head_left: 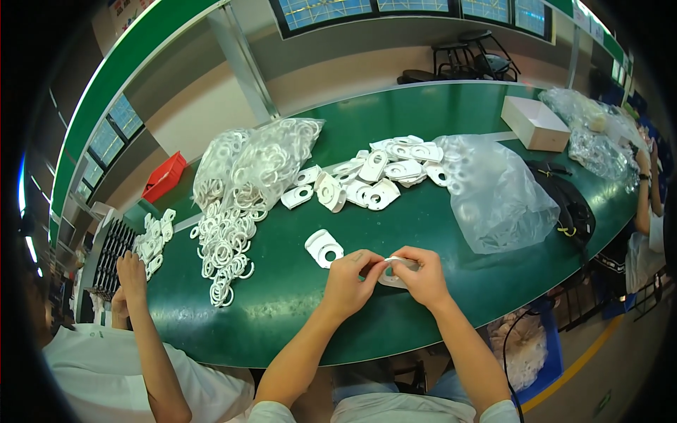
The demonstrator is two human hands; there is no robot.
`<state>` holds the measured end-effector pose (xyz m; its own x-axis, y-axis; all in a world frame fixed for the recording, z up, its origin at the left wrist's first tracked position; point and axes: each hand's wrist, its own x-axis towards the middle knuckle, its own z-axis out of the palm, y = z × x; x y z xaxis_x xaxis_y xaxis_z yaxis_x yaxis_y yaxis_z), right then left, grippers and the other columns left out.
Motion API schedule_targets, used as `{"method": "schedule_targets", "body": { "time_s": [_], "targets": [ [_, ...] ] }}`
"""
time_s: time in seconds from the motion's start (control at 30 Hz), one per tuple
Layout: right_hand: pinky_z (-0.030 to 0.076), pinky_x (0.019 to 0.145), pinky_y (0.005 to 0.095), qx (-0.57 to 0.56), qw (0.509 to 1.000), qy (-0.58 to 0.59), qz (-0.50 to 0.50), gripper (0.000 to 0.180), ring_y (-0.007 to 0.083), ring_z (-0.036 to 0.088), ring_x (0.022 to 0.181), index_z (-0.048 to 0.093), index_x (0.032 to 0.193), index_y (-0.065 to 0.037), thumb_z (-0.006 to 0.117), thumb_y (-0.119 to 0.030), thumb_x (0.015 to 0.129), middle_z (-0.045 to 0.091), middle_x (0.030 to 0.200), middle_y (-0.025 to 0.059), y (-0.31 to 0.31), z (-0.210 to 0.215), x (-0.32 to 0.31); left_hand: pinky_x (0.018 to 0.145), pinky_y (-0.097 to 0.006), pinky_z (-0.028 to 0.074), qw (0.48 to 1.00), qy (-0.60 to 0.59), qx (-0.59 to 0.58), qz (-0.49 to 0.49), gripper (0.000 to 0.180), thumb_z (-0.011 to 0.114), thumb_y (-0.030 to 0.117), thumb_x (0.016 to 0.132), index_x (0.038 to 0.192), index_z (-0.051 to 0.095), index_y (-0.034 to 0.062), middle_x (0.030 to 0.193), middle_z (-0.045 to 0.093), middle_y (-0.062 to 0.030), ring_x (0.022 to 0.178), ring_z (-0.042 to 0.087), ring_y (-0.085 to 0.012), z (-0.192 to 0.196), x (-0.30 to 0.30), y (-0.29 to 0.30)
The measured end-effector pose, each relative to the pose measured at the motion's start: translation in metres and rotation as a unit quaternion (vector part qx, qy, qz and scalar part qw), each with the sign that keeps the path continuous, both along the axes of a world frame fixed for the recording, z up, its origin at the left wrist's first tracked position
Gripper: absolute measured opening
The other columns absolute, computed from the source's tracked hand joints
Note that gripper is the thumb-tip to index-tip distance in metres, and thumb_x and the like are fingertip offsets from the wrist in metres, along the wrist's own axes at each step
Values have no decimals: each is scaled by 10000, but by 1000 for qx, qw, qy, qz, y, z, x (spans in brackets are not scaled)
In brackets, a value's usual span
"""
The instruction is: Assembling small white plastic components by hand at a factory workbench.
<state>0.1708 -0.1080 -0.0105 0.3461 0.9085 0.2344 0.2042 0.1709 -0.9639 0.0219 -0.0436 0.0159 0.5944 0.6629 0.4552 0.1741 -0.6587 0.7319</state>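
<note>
My left hand [350, 276] and my right hand [419, 273] meet over the green table [296, 310], both gripping one flat white plastic plate with a ring [392, 271] between the fingertips. Most of that piece is hidden by my fingers. Another white plate with a round hole [324, 247] lies on the table just left of my left hand. Beyond it sits a heap of the same white plates [377, 173]. Loose white rings [224, 250] are spread to the left, spilling from two clear bags of rings [257, 162].
A crumpled clear bag [497, 194] lies right of the plates, beside a black bag [568, 204]. A white box [534, 121] stands far right. Another person in white [134, 282] works at the left; a third sits at the right edge. Stools stand behind.
</note>
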Motion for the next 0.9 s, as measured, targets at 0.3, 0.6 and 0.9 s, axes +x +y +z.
{"method": "schedule_targets", "body": {
  "time_s": [0.3, 0.6, 0.9],
  "targets": [
    [437, 729, 230, -12, 982, 178, 61, 174, 86, 557, 815, 603, 959, 17, 520, -93, 854, 616, 867, 23, 5, -12, 4, 611, -244, 509, 989, 12, -145, -28, 251, 644, 6, 812, 1054, 590, -31, 845, 653, -86, 684, 630, -127, -7, 1, 5],
    [419, 881, 273, -24, 993, 50, 103, 379, 146, 543, 981, 529, 1141, 7, 527, -26, 763, 586, 1043, 64, 6, -4, -1, 646, -231, 505, 944, -29, -321, -66, 194, 552, 41, 879, 1056, 592, -28, 893, 659, -68, 745, 617, -110, -15, -15, 27],
    [457, 884, 310, 12, 991, 115, 64, 318, 181, 502, 1094, 530, 1128, 27, 553, 24, 811, 540, 1127, 95, 7, -17, 5, 634, -297, 530, 887, -272, -340, 151, 127, 598, 72, 841, 930, 614, -17, 798, 630, -89, 692, 624, -166, 16, -99, 89]
  ]
}}
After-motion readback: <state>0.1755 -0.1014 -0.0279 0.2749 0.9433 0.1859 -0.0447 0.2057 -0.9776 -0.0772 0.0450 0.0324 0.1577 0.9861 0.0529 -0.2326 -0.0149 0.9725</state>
